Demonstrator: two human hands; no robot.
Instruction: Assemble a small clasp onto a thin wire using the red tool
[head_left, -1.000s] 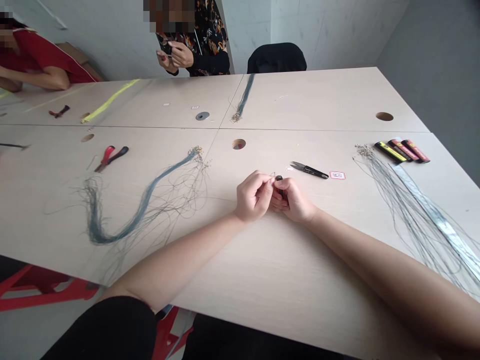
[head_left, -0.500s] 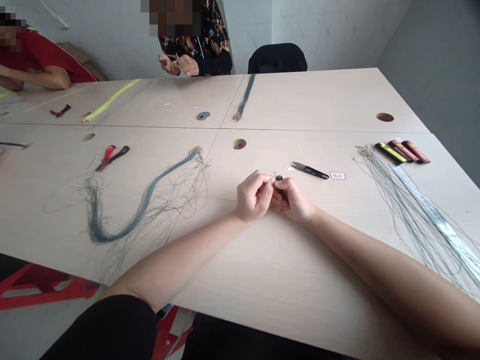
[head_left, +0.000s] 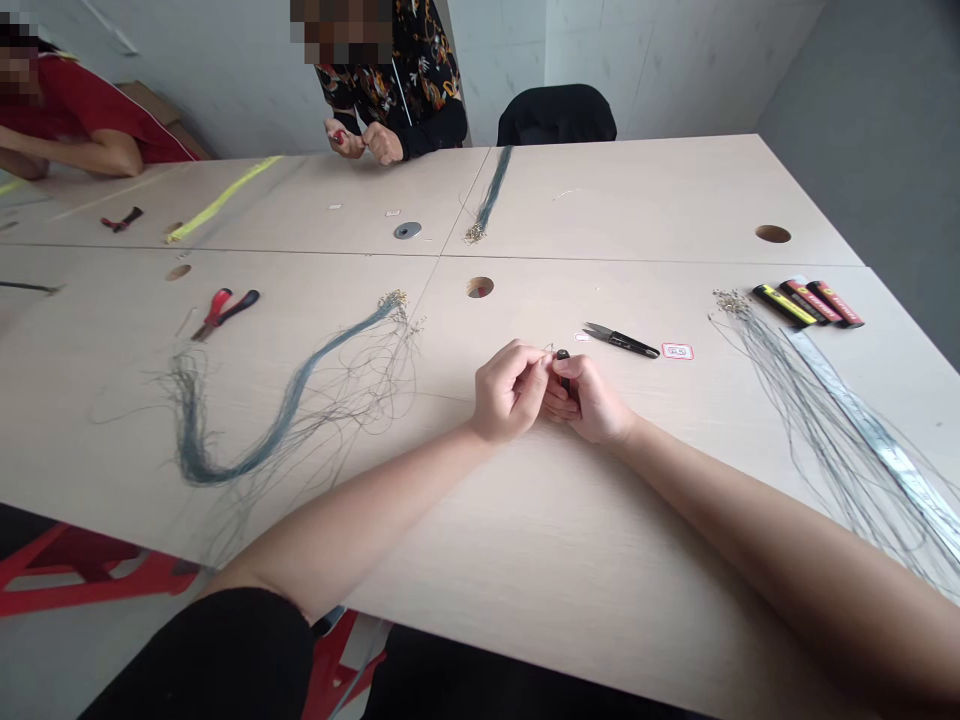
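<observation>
Left hand [head_left: 510,394] pinching perhaps thread [head_left: 550,348], right hand [head_left: 596,402] gripping dark object [head_left: 563,354], mostly hidden

Both forearms [head_left: 375,497] converge; left hand [head_left: 508,393] pinched, right hand [head_left: 592,402] curled, fingers [head_left: 537,372] apparently touching

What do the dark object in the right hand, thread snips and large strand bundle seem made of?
Dark object: smooth black end, perhaps plastic; the rest is mostly hidden.
Thread snips: bare grey blades, apparently metal; black handle, probably plastic.
Large strand bundle: fine, smooth-looking, curling lines; possibly nylon, possibly wire.
</observation>
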